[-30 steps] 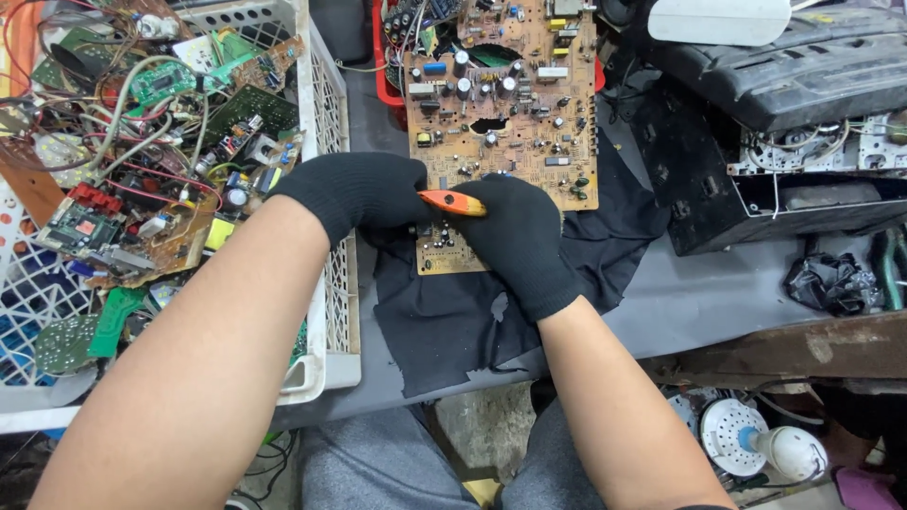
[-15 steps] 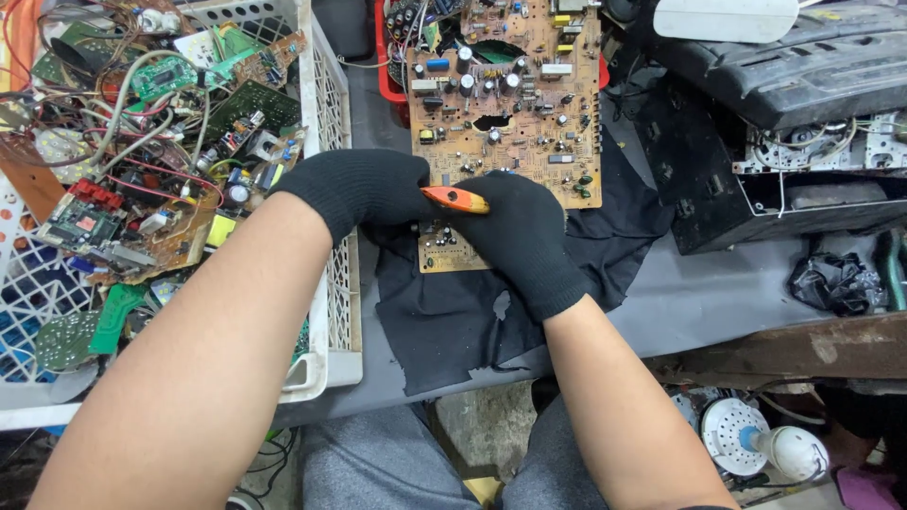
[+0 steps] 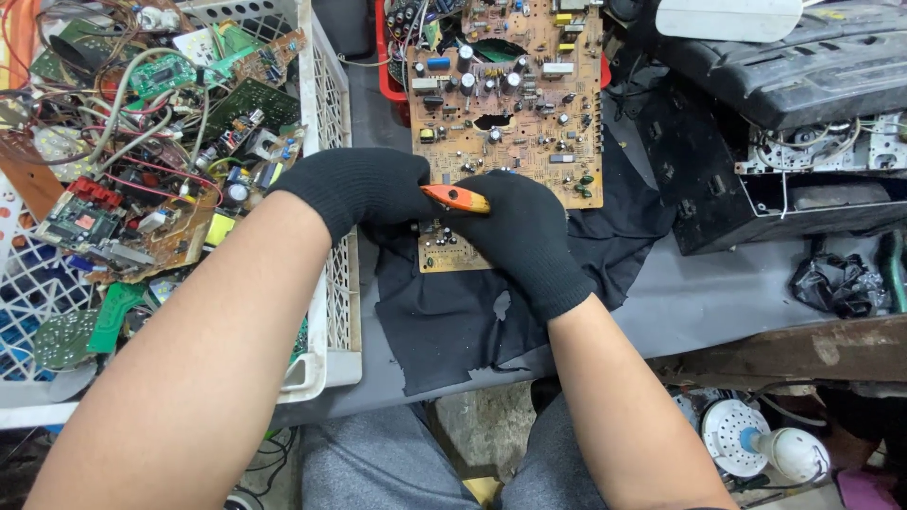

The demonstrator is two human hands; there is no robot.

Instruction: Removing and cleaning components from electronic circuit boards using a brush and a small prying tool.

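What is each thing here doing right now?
Left hand: gloved, resting on the circuit board.
Right hand: gloved, gripping the orange tool.
Orange tool: held over the board.
Circuit board: lying flat on the black cloth.
Black cloth: spread out, torn.
White basket: full of boards and wires.

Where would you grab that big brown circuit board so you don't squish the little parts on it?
Hold the circuit board by its bare side edges, probably coming in from the left and right. Its top face is crowded with upright parts, while the edges are thin and flat. The near end is already taken by the gloved left hand and right hand with the orange tool.
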